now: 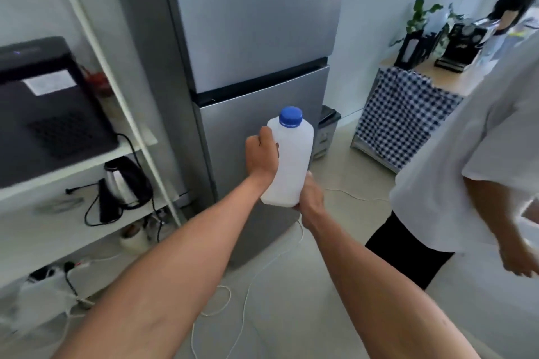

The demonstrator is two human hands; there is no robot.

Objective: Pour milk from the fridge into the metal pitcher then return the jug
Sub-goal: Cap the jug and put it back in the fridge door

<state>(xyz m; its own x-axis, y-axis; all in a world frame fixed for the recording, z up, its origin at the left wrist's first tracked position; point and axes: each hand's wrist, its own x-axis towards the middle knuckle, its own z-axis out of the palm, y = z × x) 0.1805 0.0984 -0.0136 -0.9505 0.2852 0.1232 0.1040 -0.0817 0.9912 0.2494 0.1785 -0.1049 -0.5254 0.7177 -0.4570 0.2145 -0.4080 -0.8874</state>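
A white plastic milk jug (291,160) with a blue screw cap (290,116) is held upright in front of the grey fridge (250,38), whose two doors are both closed. My left hand (262,154) wraps around the jug's left side near the top. My right hand (310,198) supports the jug from below at its right bottom corner. The metal pitcher is not in view.
A white shelf unit (96,154) stands left of the fridge with a black appliance (43,108) and a kettle (122,181). White cables trail over the floor (233,294). Another person in a white shirt (478,154) stands close at right. A checkered-cloth counter (408,114) stands behind.
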